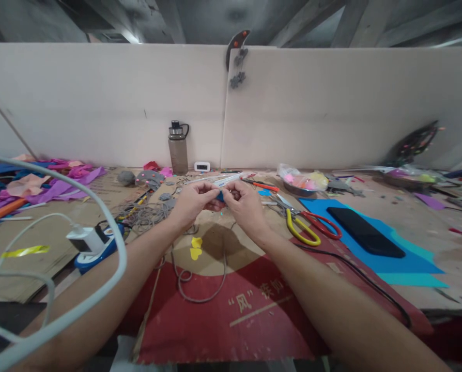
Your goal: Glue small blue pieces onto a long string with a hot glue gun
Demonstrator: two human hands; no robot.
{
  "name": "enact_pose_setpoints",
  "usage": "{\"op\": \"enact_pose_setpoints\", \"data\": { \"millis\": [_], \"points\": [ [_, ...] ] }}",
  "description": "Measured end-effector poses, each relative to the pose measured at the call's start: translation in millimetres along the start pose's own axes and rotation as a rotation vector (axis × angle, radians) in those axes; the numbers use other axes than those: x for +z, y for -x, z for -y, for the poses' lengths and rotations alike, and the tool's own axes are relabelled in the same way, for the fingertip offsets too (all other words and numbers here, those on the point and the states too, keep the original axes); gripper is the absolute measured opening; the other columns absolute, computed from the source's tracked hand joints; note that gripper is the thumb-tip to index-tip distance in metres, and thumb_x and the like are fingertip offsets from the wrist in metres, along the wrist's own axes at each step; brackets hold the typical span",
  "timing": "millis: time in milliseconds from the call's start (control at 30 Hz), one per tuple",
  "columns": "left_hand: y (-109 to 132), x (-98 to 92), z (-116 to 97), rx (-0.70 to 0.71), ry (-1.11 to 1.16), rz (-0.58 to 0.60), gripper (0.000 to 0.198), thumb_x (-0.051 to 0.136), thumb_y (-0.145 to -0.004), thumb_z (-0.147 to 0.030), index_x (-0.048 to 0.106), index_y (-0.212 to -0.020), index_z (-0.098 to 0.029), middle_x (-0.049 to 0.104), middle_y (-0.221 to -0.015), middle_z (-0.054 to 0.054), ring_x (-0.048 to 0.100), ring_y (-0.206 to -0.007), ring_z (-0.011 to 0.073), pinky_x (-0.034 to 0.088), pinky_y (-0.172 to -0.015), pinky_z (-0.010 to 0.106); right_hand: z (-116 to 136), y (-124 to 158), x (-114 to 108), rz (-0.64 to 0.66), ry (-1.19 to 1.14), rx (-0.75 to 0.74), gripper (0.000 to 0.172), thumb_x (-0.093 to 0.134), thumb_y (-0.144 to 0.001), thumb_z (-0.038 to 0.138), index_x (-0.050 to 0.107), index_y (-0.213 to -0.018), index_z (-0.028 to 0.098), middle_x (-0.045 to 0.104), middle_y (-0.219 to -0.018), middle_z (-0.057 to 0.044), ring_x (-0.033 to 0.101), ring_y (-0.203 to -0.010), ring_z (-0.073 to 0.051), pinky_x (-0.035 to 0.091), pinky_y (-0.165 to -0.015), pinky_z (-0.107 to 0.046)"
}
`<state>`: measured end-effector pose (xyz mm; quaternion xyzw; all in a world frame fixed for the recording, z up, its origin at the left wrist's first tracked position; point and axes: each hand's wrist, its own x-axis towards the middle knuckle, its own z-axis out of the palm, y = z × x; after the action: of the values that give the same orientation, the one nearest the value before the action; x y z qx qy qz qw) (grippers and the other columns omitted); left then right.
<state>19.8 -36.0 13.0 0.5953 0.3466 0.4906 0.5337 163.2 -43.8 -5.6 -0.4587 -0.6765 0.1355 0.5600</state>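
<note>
Small blue piece (pixel 220 196) pinched between both hands, over the red-and-tan cardboard (pixel 200 330); fingers cover most of it, shape unclear. Left hand (pixel 194 202) and right hand (pixel 246 204) nearly meet, thumbs and forefingers closed on it, remaining fingers curled, partly hidden. Forearms (pixel 316 279) angle in from the lower corners, cut off by the frame; white cable (pixel 121 253) crosses the left one. Yellow pieces (pixel 196 253) lie below the hands.

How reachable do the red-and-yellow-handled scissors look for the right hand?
Probably yes: the scissors lie uncovered to the right of the right hand, with nothing visibly blocking, though it would likely need to release the small blue piece first.
</note>
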Motion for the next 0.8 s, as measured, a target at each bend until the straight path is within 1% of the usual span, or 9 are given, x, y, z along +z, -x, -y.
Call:
{"op": "enact_pose_setpoints", "data": {
  "millis": [100,167,333,467,533,600,667,733,800],
  "points": [
    [0.5,-2.1,-0.6,0.008,-0.031,-0.003,0.021,0.07,-0.068,-0.031,0.06,-0.073,-0.013,0.063,-0.061,0.001,0.062,-0.053,0.012,0.054,-0.058,0.027,0.7,2.0,0.5,0.015,0.01,-0.038,0.014,0.05,-0.08,0.029,0.057,-0.073,0.019,0.056,-0.071,-0.001,0.045,-0.063,-0.013,0.035,-0.061,-0.027],
    [0.2,-3.8,-1.6,-0.026,-0.009,-0.001,0.019,0.07,-0.067,-0.029,0.059,-0.071,-0.015,0.062,-0.061,0.001,0.062,-0.055,0.0132,0.052,-0.055,0.027,1.5,2.9,0.6,0.03,0.003,-0.036,0.014,0.05,-0.08,0.029,0.058,-0.074,0.02,0.057,-0.071,-0.001,0.046,-0.063,-0.013,0.035,-0.06,-0.027],
    [-2.5,-7.9,-4.3,-0.136,0.098,-0.025,0.018,0.068,-0.064,-0.028,0.058,-0.074,-0.016,0.063,-0.065,0.001,0.062,-0.054,0.0128,0.041,-0.044,0.02,2.5,3.3,0.0,0.029,-0.042,-0.003,0.015,0.05,-0.08,0.032,0.055,-0.071,0.02,0.053,-0.067,0.001,0.043,-0.06,-0.013,0.034,-0.058,-0.026],
    [-9.4,-16.9,1.9,-0.13,0.077,-0.144,0.016,0.059,-0.069,-0.029,0.055,-0.064,-0.015,0.061,-0.061,0.003,0.056,-0.047,0.0092,0.036,-0.042,0.019,3.8,2.9,-0.7,0.044,-0.087,0.026,0.017,0.049,-0.08,0.033,0.053,-0.07,0.02,0.047,-0.063,0.003,0.039,-0.057,-0.012,0.032,-0.057,-0.026],
    [-13.1,-22.8,6.0,-0.096,0.053,-0.233,0.02,0.056,-0.072,-0.031,0.05,-0.061,-0.016,0.058,-0.056,0.001,0.053,-0.043,0.0083,0.035,-0.041,0.019,6.3,2.8,-1.3,0.033,-0.104,0.048,0.017,0.049,-0.079,0.033,0.051,-0.068,0.02,0.044,-0.061,0.003,0.038,-0.057,-0.012,0.031,-0.056,-0.025],
    [-15.2,-27.0,7.8,-0.052,-0.005,-0.277,0.028,0.056,-0.076,-0.038,0.049,-0.059,-0.017,0.057,-0.054,0.001,0.05,-0.041,0.008,0.034,-0.04,0.019,9.5,2.6,-1.9,0.027,-0.122,0.077,0.018,0.049,-0.078,0.034,0.049,-0.066,0.02,0.043,-0.06,0.003,0.037,-0.056,-0.012,0.03,-0.055,-0.025],
    [-14.9,-27.4,6.1,0.003,-0.085,-0.246,0.038,0.058,-0.076,-0.048,0.052,-0.058,-0.016,0.057,-0.055,0.002,0.051,-0.043,0.0084,0.033,-0.041,0.02,11.4,2.4,-2.3,0.03,-0.137,0.093,0.019,0.049,-0.077,0.035,0.047,-0.065,0.02,0.042,-0.06,0.003,0.037,-0.056,-0.012,0.03,-0.054,-0.025],
    [-12.4,-23.6,1.7,0.055,-0.114,-0.129,0.041,0.06,-0.075,-0.053,0.059,-0.062,-0.015,0.061,-0.061,0.005,0.054,-0.05,0.0094,0.033,-0.043,0.02,10.6,2.1,-2.2,0.033,-0.137,0.089,0.019,0.05,-0.077,0.035,0.047,-0.064,0.02,0.042,-0.059,0.003,0.036,-0.056,-0.012,0.03,-0.054,-0.025],
    [-8.9,-17.4,-3.0,0.08,-0.101,0.016,0.038,0.06,-0.076,-0.053,0.065,-0.07,-0.015,0.064,-0.066,0.006,0.056,-0.054,0.0102,0.035,-0.045,0.02,7.3,2.0,-1.7,0.035,-0.124,0.069,0.02,0.049,-0.078,0.035,0.048,-0.065,0.02,0.043,-0.06,0.003,0.036,-0.056,-0.012,0.03,-0.054,-0.025]
  ]
}}
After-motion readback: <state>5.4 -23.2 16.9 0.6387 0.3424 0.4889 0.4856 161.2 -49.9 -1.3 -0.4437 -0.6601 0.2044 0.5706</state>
